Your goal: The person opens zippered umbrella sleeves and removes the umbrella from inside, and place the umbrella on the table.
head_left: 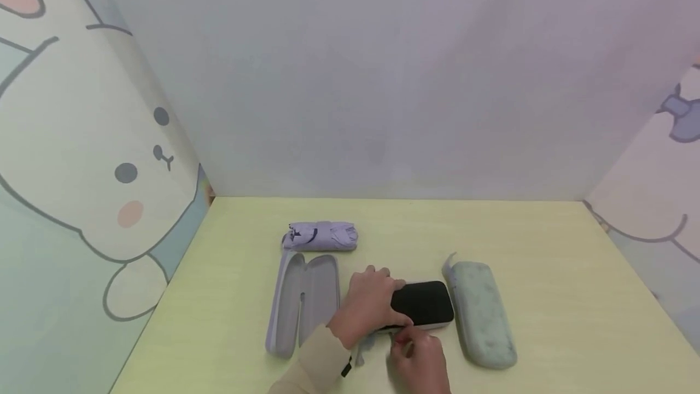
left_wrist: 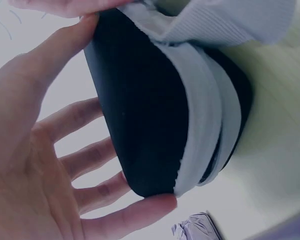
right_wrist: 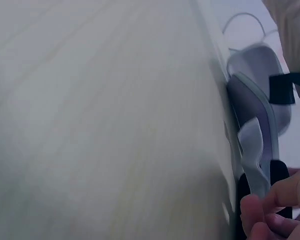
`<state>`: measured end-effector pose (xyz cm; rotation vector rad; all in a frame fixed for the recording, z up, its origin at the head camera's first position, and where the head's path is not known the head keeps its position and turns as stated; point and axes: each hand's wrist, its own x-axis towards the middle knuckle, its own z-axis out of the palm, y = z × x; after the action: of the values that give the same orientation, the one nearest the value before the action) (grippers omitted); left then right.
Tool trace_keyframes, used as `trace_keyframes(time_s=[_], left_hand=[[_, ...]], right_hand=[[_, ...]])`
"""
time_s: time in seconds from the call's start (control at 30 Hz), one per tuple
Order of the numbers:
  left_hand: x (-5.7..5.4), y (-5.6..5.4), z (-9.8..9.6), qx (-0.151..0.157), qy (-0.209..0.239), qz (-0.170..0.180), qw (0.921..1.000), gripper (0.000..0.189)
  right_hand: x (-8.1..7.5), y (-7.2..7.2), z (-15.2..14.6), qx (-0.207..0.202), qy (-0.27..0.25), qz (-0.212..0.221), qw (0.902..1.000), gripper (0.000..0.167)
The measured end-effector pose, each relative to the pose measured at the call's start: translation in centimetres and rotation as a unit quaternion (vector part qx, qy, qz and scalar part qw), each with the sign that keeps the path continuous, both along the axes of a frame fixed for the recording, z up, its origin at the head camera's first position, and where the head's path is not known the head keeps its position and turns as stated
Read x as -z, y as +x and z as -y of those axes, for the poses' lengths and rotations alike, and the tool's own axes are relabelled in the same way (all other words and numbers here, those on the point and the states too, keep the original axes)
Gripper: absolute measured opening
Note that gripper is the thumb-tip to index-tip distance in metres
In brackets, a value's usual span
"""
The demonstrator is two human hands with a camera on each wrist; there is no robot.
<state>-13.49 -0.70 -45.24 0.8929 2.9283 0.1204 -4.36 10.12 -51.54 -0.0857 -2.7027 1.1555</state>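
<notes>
A black zip case (head_left: 423,304) with a pale grey zipper band (left_wrist: 197,115) lies on the table in front of me. My left hand (head_left: 369,303) grips it from its left side, thumb and fingers spread along its edges in the left wrist view. At the case's near edge, my right hand (head_left: 420,357) pinches the zipper pull with thumb and fingertips; the pull itself is mostly covered. A pale grey ribbon strip (right_wrist: 252,150) stands out from the case beside the right fingertips. Between the zipper bands a dark gap shows in the left wrist view.
An opened lavender case (head_left: 277,309) with grey lining lies left of the hands. Behind it is a rolled purple fabric bundle (head_left: 322,236). A closed grey-green case (head_left: 483,315) with a ribbon tab lies to the right. Walls enclose the table's back and sides.
</notes>
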Motion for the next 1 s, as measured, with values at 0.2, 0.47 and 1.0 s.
trace_keyframes(time_s=[0.2,0.47,1.0], left_hand=[[0.0,-0.2,0.4,0.016,0.016,-0.006,0.9997,0.065],[-0.1,-0.4,0.0,0.039,0.029,0.042,0.9980,0.064],[0.6,-0.5,-0.4,0.123,0.050,0.059,0.9894,0.064]], right_hand=[[-0.1,0.0,1.1,-0.008,0.033,-0.017,0.9993,0.020],[-1.1,0.2,-0.2,-0.100,0.032,0.083,0.9910,0.013],[-5.7,-1.4,-6.4,-0.040,-0.025,0.013,0.9988,0.028]])
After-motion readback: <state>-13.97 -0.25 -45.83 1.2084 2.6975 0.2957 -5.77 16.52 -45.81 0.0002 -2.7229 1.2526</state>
